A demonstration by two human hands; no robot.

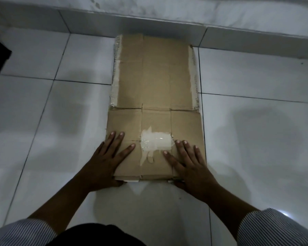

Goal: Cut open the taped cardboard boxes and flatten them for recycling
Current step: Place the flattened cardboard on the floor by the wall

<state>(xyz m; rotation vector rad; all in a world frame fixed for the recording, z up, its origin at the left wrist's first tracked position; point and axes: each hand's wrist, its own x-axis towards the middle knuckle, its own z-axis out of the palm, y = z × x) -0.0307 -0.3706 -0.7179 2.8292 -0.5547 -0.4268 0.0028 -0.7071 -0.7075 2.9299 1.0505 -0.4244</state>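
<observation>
Head view: cardboard box [155,96] lies flattened on the tiled floor [256,121], taped patch [156,142] intact. Left hand [108,157] and right hand [190,162] press its near end, palms spread, gripping nothing. Flattening appears nearly complete; no cutter or further boxes visible.

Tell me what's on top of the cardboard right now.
Both hands press flat on the cardboard: left hand, right hand, with a patch of tape between them. What lies beneath is hidden.
</observation>
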